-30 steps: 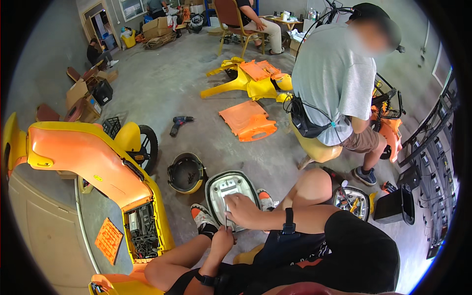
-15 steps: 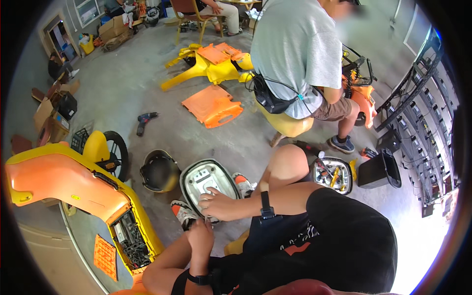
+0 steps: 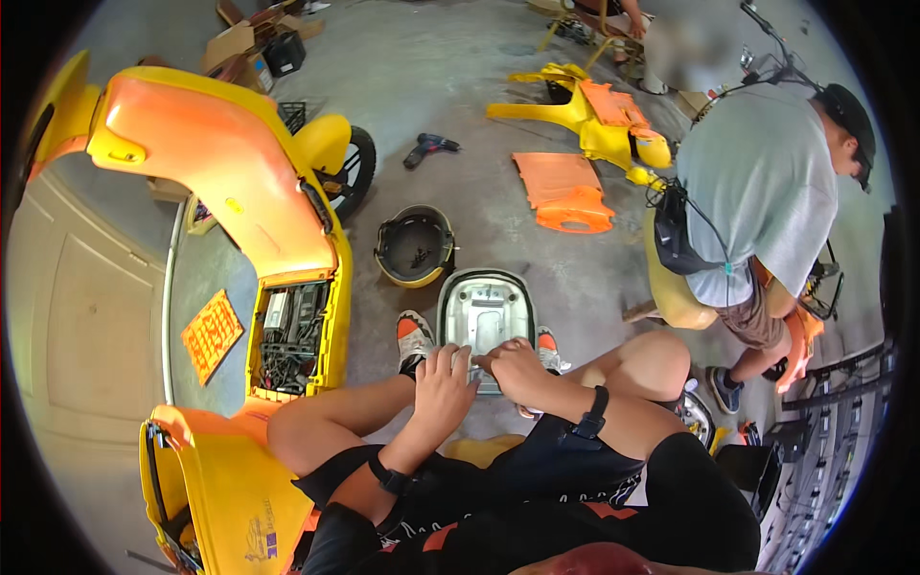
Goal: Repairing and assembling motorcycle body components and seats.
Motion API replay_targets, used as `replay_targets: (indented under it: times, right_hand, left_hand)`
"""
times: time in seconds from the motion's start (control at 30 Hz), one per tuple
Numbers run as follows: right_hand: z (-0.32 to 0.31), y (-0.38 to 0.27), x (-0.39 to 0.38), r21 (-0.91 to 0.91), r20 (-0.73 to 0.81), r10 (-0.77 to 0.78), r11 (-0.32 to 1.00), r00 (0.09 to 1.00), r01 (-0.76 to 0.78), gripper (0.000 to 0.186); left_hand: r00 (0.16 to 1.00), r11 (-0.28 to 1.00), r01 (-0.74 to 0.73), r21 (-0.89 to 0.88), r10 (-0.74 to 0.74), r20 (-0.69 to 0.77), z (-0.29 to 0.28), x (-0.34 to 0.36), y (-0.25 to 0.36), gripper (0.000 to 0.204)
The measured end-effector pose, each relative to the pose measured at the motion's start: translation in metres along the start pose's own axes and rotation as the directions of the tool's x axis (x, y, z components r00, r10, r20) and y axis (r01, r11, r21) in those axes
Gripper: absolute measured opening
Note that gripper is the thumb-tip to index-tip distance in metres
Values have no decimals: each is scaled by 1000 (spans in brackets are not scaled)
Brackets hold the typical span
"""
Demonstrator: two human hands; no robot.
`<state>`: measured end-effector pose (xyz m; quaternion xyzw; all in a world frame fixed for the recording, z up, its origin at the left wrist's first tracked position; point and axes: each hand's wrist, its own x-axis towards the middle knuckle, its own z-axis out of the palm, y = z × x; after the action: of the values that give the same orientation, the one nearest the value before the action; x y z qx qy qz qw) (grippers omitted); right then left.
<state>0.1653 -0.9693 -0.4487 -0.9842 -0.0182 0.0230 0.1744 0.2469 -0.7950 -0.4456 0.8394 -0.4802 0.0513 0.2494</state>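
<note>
Evidently, the pale tray [image 3: 464,305] with a dark rim sits on the floor [image 3: 450,77] between the person's two shoes [image 3: 415,337], its near edge under both hands. The left hand [image 3: 446,388] is over the near left corner, back up, fingers extended and close together; whether it grips anything cannot be told. The right hand [image 3: 520,371] meets it from the other side, fingers bent inward, and what they may pinch is hidden.

The helmet [image 3: 420,281], upturned with small dark pieces inside, lies just beyond the tray's far left edge, leaving a narrow gap. A wider stretch of floor separates the tray from the drill [image 3: 431,148] and the flat orange panel [image 3: 561,187]. On the left, the yellow and orange scooter [image 3: 220,163] bounds the space, its compartment [image 3: 292,335] uncovered; on the right, a co-worker [image 3: 757,192] sits on a stool [image 3: 671,287].

The floor is grey and faintly marked. Yellow body parts [image 3: 604,142] lie farther off, and a beige door [image 3: 86,278] stands at the left.
</note>
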Motion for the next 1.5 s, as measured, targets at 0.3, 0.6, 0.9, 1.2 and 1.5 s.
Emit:
replay_targets:
  times: [0.3,0.6,0.9,1.2,1.5]
  right_hand:
    - [-16,-15,2,198,-119,376,916,919,-349,47]
    - [-1,1,-1,-4,106,131,991,986,-131,31]
    - [-13,-9,9,231,-72,394,900,916,-369,43]
    - [19,13,2,-71,-63,-33,997,997,28,19]
    - [-11,-7,8,375,302,437,763,847,-527,33]
  left_hand:
    - [700,449,684,-575,-180,691,39,-9,4,26]
    - [969,985,-161,65,170,-177,-2,9,10,30]
    - [765,762,474,-442,-108,634,21,-5,8,37]
    - [1000,1000,12,23,-12,-12,10,-1,-4,44]
    - [776,662,503,-555,-64,627,29,-1,6,32]
